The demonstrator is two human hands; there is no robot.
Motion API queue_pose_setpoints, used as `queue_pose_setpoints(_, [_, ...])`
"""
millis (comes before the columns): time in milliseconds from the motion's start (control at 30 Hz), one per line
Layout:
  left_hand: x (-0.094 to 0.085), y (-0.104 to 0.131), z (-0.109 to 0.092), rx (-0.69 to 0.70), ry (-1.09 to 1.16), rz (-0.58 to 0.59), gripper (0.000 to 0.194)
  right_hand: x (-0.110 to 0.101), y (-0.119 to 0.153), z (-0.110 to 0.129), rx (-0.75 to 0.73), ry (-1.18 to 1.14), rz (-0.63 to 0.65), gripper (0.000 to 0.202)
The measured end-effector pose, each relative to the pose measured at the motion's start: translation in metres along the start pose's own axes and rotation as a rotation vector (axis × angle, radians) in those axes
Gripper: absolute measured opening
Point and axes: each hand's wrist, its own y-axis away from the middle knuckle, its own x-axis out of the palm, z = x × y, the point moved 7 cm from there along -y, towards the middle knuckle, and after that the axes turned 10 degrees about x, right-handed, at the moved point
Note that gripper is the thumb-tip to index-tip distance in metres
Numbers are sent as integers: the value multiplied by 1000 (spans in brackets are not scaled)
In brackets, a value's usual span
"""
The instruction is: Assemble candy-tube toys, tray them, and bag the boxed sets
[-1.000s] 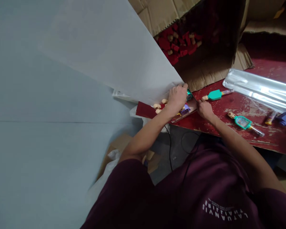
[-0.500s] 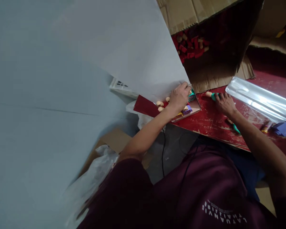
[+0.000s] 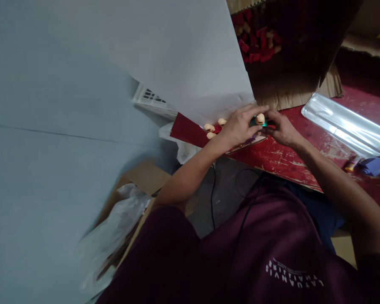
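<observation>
A small green figure with a pale round head (image 3: 260,119) is between my two hands at the right end of a shallow box (image 3: 262,137). My left hand (image 3: 240,125) lies over the box with its thumb and fingers around the figure's left side. From the right, my right hand (image 3: 281,128) pinches the same figure. Several pale-headed figures (image 3: 209,127) stand in the box left of my left hand. A dark red flap (image 3: 188,131) sticks out at the box's left end. My left hand hides much of the box's contents.
Clear plastic sleeves (image 3: 348,124) lie on the red table (image 3: 291,164) at right, near a blue-purple item (image 3: 374,166). A cardboard carton holds red pieces (image 3: 259,44). A white sheet (image 3: 190,63) rises behind the box.
My right hand has moved left from the table to the box with the green figure in it. My left hand now reaches around that figure. The camera view has shifted slightly.
</observation>
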Motion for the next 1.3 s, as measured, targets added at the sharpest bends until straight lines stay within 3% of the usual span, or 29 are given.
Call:
queue_pose_setpoints(100, [7, 7, 12, -58, -50, 15, 46, 6, -11, -5, -84, 187, -27, 32])
queue_pose_setpoints(267, [13, 11, 18, -113, -96, 9, 45, 13, -14, -8, -121, 265, 29, 37])
queue_pose_setpoints(567, [20, 14, 18, -191, -149, 33, 49, 19, -21, -4, -82, 465, 115, 35])
queue_pose_setpoints(667, [23, 14, 18, -238, -200, 41, 46, 17, -16, 0, -78, 551, 57, 33])
queue_pose_setpoints(767, [22, 12, 12, -292, -280, 39, 43, -6, 12, 0, -29, 592, -144, 36])
queue_pose_setpoints(833, [18, 10, 4, -319, -357, 31, 46, -27, 45, -11, 92, 633, -235, 37])
queue_pose_setpoints(967, [8, 5, -3, -352, -450, 70, 34, -58, 129, -43, 391, 906, -214, 38])
queue_pose_setpoints(1067, [9, 4, 4, -356, -408, 76, 23, -63, 175, -61, 522, 1156, -145, 42])
queue_pose_setpoints(1167, [14, 4, 13, -330, -344, 16, 19, -57, 191, -76, 547, 1286, -52, 41])
queue_pose_setpoints(1300, [15, 5, 20, -296, -271, -25, 29, -57, 183, -87, 539, 1298, 16, 31])
